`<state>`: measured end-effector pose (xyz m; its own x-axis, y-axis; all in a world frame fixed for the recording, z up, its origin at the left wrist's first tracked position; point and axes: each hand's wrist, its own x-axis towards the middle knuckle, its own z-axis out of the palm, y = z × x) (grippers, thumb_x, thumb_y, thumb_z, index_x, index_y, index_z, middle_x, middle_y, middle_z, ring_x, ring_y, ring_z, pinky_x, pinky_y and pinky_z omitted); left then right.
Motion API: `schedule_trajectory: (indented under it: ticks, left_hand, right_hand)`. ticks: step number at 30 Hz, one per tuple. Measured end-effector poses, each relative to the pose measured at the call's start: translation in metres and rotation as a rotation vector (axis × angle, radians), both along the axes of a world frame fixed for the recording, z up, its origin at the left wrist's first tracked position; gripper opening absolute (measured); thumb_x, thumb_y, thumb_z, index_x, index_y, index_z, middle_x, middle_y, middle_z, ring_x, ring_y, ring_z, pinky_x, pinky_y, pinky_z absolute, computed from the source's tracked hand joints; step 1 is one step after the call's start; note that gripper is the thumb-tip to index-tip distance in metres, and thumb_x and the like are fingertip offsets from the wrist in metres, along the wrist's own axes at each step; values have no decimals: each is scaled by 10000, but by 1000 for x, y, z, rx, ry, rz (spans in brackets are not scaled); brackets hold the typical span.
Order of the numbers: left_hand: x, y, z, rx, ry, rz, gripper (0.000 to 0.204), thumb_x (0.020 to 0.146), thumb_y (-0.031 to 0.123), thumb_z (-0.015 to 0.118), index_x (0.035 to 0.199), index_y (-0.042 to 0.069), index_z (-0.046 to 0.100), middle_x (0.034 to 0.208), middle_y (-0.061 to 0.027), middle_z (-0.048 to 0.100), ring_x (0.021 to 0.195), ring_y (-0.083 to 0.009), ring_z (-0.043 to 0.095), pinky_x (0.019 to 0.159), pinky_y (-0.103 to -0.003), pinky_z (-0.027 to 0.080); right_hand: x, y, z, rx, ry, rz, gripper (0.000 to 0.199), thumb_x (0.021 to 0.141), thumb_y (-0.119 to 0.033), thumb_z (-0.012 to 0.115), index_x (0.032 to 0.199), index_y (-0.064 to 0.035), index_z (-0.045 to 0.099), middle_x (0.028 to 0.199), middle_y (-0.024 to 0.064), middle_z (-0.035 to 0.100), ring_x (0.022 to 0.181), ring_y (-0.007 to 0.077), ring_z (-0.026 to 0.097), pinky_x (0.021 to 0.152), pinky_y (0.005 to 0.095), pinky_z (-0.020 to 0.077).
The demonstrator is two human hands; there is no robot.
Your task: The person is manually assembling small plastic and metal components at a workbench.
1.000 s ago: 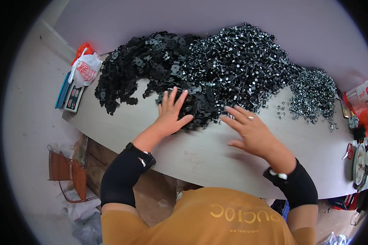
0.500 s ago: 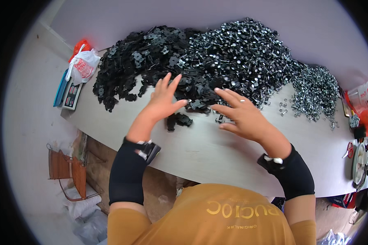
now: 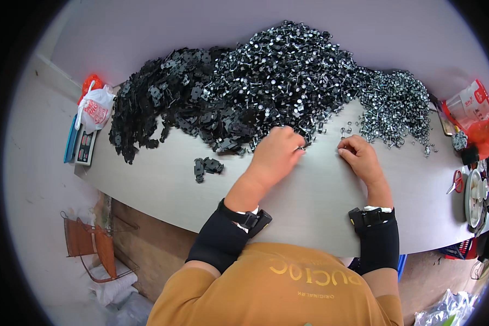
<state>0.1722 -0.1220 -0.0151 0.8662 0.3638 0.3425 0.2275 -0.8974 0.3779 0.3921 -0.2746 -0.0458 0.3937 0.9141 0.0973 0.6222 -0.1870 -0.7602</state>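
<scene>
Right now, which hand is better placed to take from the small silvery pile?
Probably the right hand: it is near the front-left edge of the silvery pile, while the left hand is farther off, by the larger heap.

3 adjoining heaps line the table (image 3: 309, 217): black plates (image 3: 171, 84), round-headed pieces (image 3: 288, 76) and small metal parts (image 3: 399, 103). The left hand (image 3: 276, 155) is at the near edge of the round-headed pieces; the right hand (image 3: 362, 157) curls near the small metal parts. A black cluster (image 3: 207, 167) lies apart.
</scene>
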Motion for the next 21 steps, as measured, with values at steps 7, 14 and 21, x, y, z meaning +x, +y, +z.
schedule_trajectory:
  ticks: [7, 14, 21]
  left_hand:
    - [-44, 46, 7, 126, -14, 478, 311, 732, 63, 763, 1001, 115, 615, 1049, -62, 568, 1008, -324, 518, 889, -424, 450]
    - [-45, 56, 1, 121, 60, 458, 296, 733, 95, 779, 996, 141, 651, 1052, -20, 597, 998, -289, 551, 840, -428, 491]
    - [-43, 58, 3, 145, -212, 403, 185, 798, 104, 725, 977, 90, 677, 985, -37, 652, 936, -268, 591, 800, -386, 504]
  right_hand:
    - [4, -2, -9, 153, -144, -178, 195, 798, -84, 710, 976, -58, 635, 857, 79, 570, 742, 243, 576, 695, 344, 484]
    - [8, 0, -14, 83, -133, -141, 141, 791, -68, 698, 898, -39, 611, 860, 95, 586, 781, 260, 606, 695, 351, 488]
    - [7, -3, -7, 129, -52, -157, 101, 812, -70, 694, 881, -35, 629, 844, 77, 586, 750, 221, 579, 683, 317, 473]
